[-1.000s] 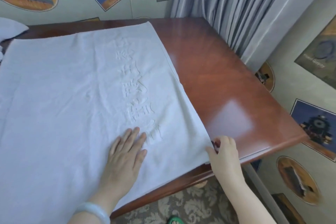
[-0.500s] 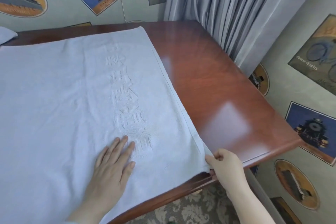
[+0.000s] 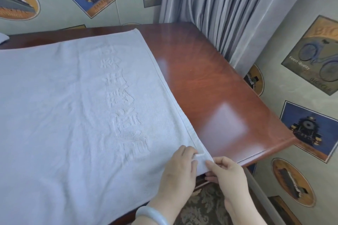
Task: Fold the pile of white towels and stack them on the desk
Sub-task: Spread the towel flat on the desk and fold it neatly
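Fingers (image 3: pixel 210 165) of left hand (image 3: pixel 180 171) and right hand (image 3: pixel 229 172) pinched the white towel (image 3: pixel 73 106) by its corner, cloth lying leftward across the tabletop (image 3: pixel 210 87).

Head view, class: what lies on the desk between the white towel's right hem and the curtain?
Nothing. The head view shows the desk bare and glossy between the white towel and the curtain, with only a pale reflection.
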`<state>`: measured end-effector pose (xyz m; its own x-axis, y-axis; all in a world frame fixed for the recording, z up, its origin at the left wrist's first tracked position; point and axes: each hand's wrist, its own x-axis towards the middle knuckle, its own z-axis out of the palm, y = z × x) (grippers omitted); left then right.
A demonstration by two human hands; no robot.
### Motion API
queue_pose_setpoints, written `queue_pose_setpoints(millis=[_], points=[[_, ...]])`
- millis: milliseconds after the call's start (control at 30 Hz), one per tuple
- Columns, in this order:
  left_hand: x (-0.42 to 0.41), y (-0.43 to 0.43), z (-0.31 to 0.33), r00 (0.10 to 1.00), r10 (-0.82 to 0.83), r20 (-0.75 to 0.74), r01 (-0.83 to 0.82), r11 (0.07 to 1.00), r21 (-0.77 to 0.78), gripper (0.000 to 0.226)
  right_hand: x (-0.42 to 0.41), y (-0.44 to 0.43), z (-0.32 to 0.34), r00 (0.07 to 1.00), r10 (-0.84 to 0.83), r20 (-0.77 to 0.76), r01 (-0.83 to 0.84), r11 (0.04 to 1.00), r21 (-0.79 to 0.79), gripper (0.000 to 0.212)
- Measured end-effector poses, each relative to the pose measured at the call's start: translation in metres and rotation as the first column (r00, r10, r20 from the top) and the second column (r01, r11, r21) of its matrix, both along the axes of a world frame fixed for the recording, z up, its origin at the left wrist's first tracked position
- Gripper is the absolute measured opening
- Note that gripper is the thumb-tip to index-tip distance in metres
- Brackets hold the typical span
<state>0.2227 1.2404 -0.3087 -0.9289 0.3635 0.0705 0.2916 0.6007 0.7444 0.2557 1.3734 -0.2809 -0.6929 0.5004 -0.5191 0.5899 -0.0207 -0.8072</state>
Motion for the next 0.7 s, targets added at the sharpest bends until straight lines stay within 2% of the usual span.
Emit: queue_pose_setpoints(millis=[67, 167, 233, 300, 333, 400, 467, 533, 700], points=[[0.002, 0.006, -0.004, 0.998, -0.026, 0.058, 0.025, 1.0, 0.013, 0.024, 0.002, 0.002, -0.004, 0.998, -0.055, 0.003, 0.055, 0.998, -0.004, 0.012], [0.005, 0.007, -0.002, 0.961, -0.215, 0.176, 0.203, 0.976, 0.084, 0.026, -0.001, 0.002, -0.001, 0.999, -0.042, 0.025, 0.043, 0.997, -0.06, 0.031], [0.004, -0.005, 0.004, 0.926, -0.275, 0.257, 0.245, 0.959, 0.142, 0.027, -0.003, 0.003, -0.001, 0.998, 0.044, 0.052, -0.045, 0.998, 0.035, 0.023], [0.001, -0.026, 0.008, 0.956, -0.196, 0.217, 0.17, 0.976, 0.134, 0.031, -0.004, 0.005, -0.003, 0.992, 0.098, 0.084, -0.111, 0.98, 0.167, 0.011], [-0.002, -0.039, 0.005, 0.984, -0.121, 0.134, 0.114, 0.992, 0.061, 0.034, -0.005, 0.006, -0.004, 0.986, 0.125, 0.107, -0.147, 0.963, 0.225, 0.011], [-0.009, -0.068, -0.006, 0.994, -0.069, -0.09, 0.046, 0.971, -0.234, 0.044, -0.006, 0.006, -0.003, 0.971, 0.186, 0.152, -0.225, 0.928, 0.297, 0.014], [-0.011, -0.089, -0.013, 0.989, -0.117, -0.094, 0.053, 0.859, -0.51, 0.054, -0.008, 0.006, -0.001, 0.962, 0.217, 0.165, -0.26, 0.911, 0.321, 0.017], [-0.009, -0.101, -0.019, 0.987, -0.132, -0.092, 0.052, 0.801, -0.596, 0.06, -0.009, 0.005, 0.001, 0.957, 0.231, 0.173, -0.278, 0.9, 0.336, 0.02], [-0.015, -0.118, -0.029, 0.992, 0.025, -0.12, -0.098, 0.75, -0.654, 0.066, -0.01, 0.005, -0.001, 0.954, 0.215, 0.211, -0.283, 0.879, 0.384, 0.021]])
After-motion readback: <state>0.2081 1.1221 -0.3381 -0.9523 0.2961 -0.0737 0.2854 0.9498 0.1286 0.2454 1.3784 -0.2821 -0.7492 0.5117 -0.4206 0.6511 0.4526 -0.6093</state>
